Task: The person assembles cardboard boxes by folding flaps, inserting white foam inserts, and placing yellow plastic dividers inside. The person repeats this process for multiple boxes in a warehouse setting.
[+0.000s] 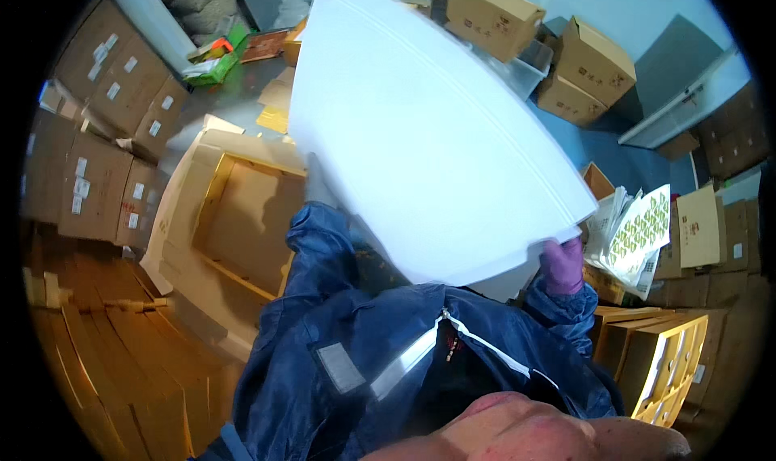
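A large white sheet (436,137), stiff like foam board, fills the middle of the head view and is held up in front of my chest. Along its lower right corner, my right hand (563,267) in a purple glove grips the edge. On the left edge is my left hand (320,184) in a greyish glove, its fingers mostly hidden behind the sheet. Below and left of that hand lies an open cardboard box (182,218), with a shallow yellow-framed wooden tray (250,206) inside it.
Brown cartons (105,166) are stacked at the left, and flattened cardboard (121,364) lies near left. Sealed cartons (586,69) stand at the back right. Papers with a green pattern (638,230) and a yellow-fronted wooden unit (671,372) are at my right.
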Motion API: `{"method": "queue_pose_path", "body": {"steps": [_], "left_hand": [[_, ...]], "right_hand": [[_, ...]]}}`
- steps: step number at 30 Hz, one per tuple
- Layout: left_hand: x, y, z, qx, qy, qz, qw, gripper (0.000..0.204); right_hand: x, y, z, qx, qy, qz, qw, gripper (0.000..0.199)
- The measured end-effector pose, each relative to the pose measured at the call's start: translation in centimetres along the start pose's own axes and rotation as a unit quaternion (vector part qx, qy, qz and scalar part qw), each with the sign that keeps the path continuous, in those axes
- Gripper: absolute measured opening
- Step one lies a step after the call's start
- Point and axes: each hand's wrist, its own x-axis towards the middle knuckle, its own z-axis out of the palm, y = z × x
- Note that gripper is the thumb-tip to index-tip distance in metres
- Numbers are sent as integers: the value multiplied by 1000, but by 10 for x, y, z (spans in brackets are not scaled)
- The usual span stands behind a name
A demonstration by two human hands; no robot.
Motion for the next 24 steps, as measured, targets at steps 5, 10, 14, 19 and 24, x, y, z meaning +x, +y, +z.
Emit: {"method": "queue_pose_path", "body": {"steps": [5,10,14,19,24], "left_hand": [[-94,135,-2,-56,13,138,989,68],[-177,174,-21,48,-69,238,968,60],[-234,171,-32,-21,-120,231,965,62],[-234,174,-65,175,68,436,880,68],[-280,180,-28,211,55,316,923,46]], "right_hand": [[49,-7,39,-417,137,-79,895,81],[94,4,130,-469,12,-241,849,101],[108,10,175,-387,-47,-207,898,88],[102,12,189,-13,-332,166,929,51],[138,-3,167,-382,-417,165,808,84]]}}
